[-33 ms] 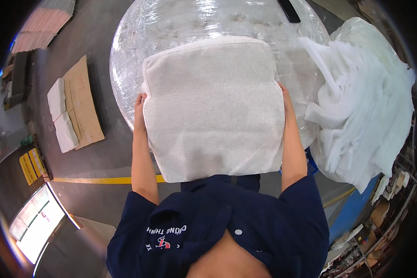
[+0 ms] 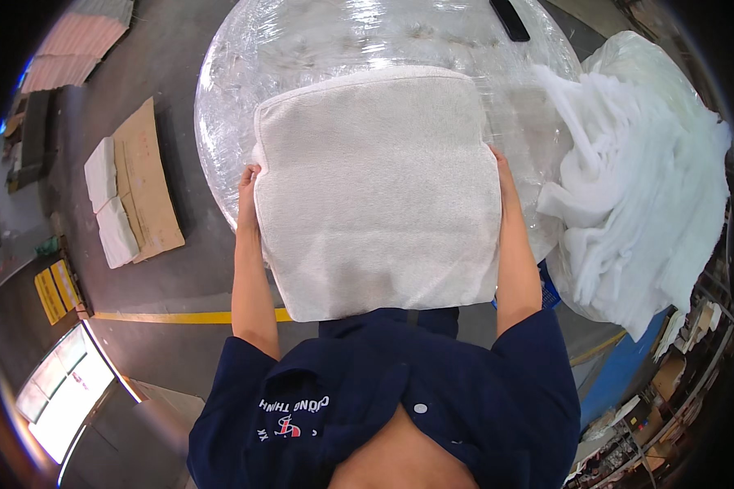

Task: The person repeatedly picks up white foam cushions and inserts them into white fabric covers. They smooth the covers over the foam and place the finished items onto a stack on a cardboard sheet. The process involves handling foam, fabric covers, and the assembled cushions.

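Note:
An off-white fabric cushion cover [image 2: 375, 196] spans the space between my hands, its stitched, rounded edge on the far side and a straighter edge close to my body. It looks fuller at the far end and flatter near me; what is inside cannot be seen. My left hand [image 2: 249, 174] grips its left side with the fingers curled at the edge. On the opposite side, my right hand [image 2: 500, 161] holds the right edge, most of its fingers hidden behind the fabric. Beneath the cover's far part lies a round surface wrapped in clear plastic film [image 2: 318, 49].
A black phone-like object [image 2: 510, 19] rests on the film at the far right. Fluffy white wadding [image 2: 628, 187] is heaped to the right in a clear bag. Flat cardboard [image 2: 148, 183] with white bundles [image 2: 110, 204] lies on the floor at left, beyond a yellow line [image 2: 171, 317].

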The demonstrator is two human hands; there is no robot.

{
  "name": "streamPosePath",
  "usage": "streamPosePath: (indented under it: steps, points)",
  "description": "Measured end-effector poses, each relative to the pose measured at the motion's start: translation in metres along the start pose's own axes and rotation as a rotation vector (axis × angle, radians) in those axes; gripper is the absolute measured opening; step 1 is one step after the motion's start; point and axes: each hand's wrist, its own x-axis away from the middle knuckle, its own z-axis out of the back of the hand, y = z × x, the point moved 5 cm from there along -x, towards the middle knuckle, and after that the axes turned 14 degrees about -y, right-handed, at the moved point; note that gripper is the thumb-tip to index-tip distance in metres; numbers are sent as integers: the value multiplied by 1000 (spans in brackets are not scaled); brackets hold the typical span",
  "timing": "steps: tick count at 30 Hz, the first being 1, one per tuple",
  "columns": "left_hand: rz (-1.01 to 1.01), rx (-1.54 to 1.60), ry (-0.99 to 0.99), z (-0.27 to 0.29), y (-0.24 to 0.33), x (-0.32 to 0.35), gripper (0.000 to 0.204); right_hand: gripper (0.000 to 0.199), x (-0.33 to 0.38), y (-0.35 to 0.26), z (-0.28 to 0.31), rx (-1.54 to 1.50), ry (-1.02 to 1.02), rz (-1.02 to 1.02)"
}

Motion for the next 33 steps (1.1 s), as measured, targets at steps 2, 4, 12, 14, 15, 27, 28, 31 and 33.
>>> streamPosePath:
  steps: [2,4,12,14,15,27,28,31,33]
  points:
    - [20,-33,36,8,-7,-4,15,13,-3,-2,-1,92,0,-1]
    - [21,-110,13,18,-9,-5,22,13,-6,-4,-2,253,14,-45]
    - [-291,-2018,527,-18,56,9,29,24,3,-64,-16,1711,384,40]
    - [-275,-1669,495,-10,67,14,35,30,15,-78,-16,1706,408,214]
    - [-268,-1495,502,-4,72,16,38,33,14,-79,-21,1522,343,143]
    - [-498,-1545,194,-103,71,-46,44,49,-33,-91,-128,1531,290,578]
    - [-459,-1533,144,-104,72,-57,43,49,-46,-90,-132,1560,256,547]
    - [-259,-1410,23,-93,77,-77,42,45,-68,-92,-120,1408,212,452]
    - [-263,-1442,25,-88,80,-82,41,42,-77,-95,-109,1317,191,415]
